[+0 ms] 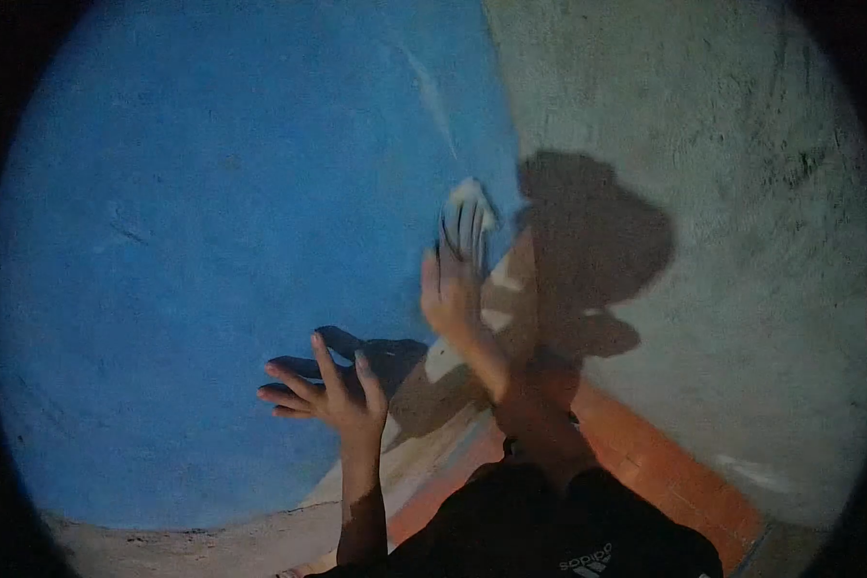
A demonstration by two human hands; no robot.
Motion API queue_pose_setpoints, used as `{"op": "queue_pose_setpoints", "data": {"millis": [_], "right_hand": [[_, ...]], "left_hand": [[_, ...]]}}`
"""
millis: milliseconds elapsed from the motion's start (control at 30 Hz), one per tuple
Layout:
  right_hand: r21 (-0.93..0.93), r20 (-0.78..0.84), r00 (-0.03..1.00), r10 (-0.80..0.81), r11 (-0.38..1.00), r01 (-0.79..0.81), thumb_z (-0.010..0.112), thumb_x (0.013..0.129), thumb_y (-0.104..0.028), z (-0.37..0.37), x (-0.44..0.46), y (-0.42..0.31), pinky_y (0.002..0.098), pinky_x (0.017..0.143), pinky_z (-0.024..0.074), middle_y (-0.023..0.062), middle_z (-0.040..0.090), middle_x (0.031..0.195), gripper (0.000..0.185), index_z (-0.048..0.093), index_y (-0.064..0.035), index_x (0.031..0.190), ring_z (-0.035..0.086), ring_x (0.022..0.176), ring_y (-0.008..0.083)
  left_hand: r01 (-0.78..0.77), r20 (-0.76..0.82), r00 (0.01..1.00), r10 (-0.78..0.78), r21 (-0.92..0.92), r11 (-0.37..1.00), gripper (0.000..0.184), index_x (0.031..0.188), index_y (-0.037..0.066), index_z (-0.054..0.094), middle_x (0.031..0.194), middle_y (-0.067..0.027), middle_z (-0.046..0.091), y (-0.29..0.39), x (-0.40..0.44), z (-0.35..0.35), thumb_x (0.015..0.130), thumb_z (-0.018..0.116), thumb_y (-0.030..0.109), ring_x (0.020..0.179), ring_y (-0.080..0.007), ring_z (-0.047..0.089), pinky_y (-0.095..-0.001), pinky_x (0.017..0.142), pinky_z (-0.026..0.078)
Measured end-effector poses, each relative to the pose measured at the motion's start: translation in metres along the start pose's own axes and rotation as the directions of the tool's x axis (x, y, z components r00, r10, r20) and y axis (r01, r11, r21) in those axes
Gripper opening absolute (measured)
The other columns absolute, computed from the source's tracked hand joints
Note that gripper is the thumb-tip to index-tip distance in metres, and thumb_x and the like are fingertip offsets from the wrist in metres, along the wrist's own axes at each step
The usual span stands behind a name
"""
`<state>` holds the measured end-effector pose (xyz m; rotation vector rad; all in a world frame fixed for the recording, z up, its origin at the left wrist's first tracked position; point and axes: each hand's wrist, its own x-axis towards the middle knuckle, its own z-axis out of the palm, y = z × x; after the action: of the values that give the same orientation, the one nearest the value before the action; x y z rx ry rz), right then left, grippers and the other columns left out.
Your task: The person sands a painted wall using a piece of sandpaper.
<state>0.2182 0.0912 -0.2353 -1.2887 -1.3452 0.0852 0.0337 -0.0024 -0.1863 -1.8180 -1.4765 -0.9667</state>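
Note:
My right hand point(453, 289) lies against the blue wall point(222, 193), fingers stretched upward. Beneath its fingertips it presses a pale flat piece point(470, 189) onto the paint. Whether that piece is cloth or abrasive paper I cannot tell, since the fingers cover most of it. Lower and to the left, my left hand point(335, 390) is open with fingers spread and nothing in it. Its shadow falls on the wall just behind the fingers. A whitish streak point(433, 91) runs down the blue paint above my right hand.
On the right a grey-green wall point(742, 193) meets the blue one at a corner, with my shadow point(597, 231) across it. An orange band point(660, 467) runs along the lower right. A pale strip point(438, 429) borders the blue wall below.

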Motion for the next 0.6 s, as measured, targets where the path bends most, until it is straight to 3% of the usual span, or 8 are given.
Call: {"op": "queue_pose_setpoints", "data": {"millis": [33,133,167,267,367,467,600], "right_hand": [[0.025,0.036,0.999,0.022,0.999,-0.022,0.039,0.102,-0.024,-0.002,0.021,0.003,0.0634,0.116,0.0096,0.0366,0.014,0.156,0.056,0.032,0.0103,0.146,0.011,0.146,0.0524],[0.001,0.054,0.993,-0.108,0.994,0.108,0.044,0.100,-0.022,0.005,-0.005,-0.004,0.0656,0.115,0.0116,0.0374,0.022,0.153,0.055,0.035,0.0130,0.142,0.014,0.144,0.0553],[-0.009,-0.026,0.990,-0.138,0.990,0.138,0.046,0.099,-0.022,-0.001,-0.027,-0.024,0.0668,0.115,0.0118,0.0375,0.024,0.152,0.054,0.037,0.0132,0.140,0.015,0.143,0.0563],[-0.045,0.107,0.965,-0.240,0.968,0.245,0.047,0.099,-0.024,0.025,-0.096,0.013,0.0685,0.113,0.0114,0.0363,0.027,0.151,0.056,0.037,0.0106,0.141,0.016,0.142,0.0572],[-0.011,0.007,0.963,-0.269,0.963,0.269,0.048,0.099,-0.028,0.000,-0.019,-0.008,0.0692,0.112,0.0113,0.0349,0.027,0.152,0.057,0.038,0.0066,0.143,0.017,0.142,0.0564],[-0.058,0.022,0.949,-0.314,0.947,0.315,0.049,0.099,-0.030,-0.033,0.058,-0.039,0.0688,0.112,0.0118,0.0343,0.023,0.153,0.057,0.040,0.0034,0.143,0.018,0.142,0.0560],[-0.052,0.114,0.907,-0.405,0.910,0.412,0.048,0.100,-0.032,-0.014,-0.008,0.004,0.0689,0.112,0.0133,0.0350,0.019,0.154,0.058,0.036,0.0001,0.148,0.016,0.142,0.0574]], "left_hand": [[-0.004,-0.004,1.000,0.004,0.011,1.000,0.060,0.148,0.018,0.047,0.162,-0.0267,-0.006,-0.002,0.001,0.001,0.093,0.058,0.039,0.143,-0.0521,-0.023,-0.0711,0.101,-0.023],[0.017,-0.029,0.999,-0.015,0.062,0.998,0.060,0.148,0.020,0.047,0.163,-0.0237,-0.003,-0.004,-0.002,0.005,0.093,0.057,0.042,0.144,-0.0501,-0.021,-0.0738,0.102,-0.018],[0.014,-0.040,0.999,-0.011,0.075,0.997,0.060,0.148,0.020,0.046,0.163,-0.0237,-0.003,-0.007,-0.003,0.005,0.094,0.057,0.042,0.144,-0.0499,-0.022,-0.0735,0.102,-0.019],[0.012,-0.061,0.998,-0.006,0.093,0.996,0.058,0.147,0.019,0.047,0.163,-0.0242,-0.004,-0.001,0.001,0.004,0.094,0.057,0.038,0.144,-0.0498,-0.022,-0.0717,0.103,-0.020],[0.065,-0.064,0.996,-0.061,0.067,0.996,0.057,0.146,0.017,0.049,0.163,-0.0250,-0.004,0.003,0.004,0.004,0.094,0.058,0.035,0.144,-0.0502,-0.021,-0.0694,0.104,-0.021],[0.163,-0.051,0.986,-0.161,0.049,0.985,0.058,0.148,0.016,0.046,0.163,-0.0245,-0.005,0.014,0.007,0.007,0.094,0.057,0.034,0.145,-0.0498,-0.020,-0.0697,0.105,-0.019],[0.241,-0.063,0.969,-0.239,0.023,0.970,0.061,0.151,0.016,0.041,0.163,-0.0240,-0.005,0.031,0.010,0.009,0.095,0.057,0.033,0.146,-0.0502,-0.018,-0.0723,0.105,-0.014]]}}
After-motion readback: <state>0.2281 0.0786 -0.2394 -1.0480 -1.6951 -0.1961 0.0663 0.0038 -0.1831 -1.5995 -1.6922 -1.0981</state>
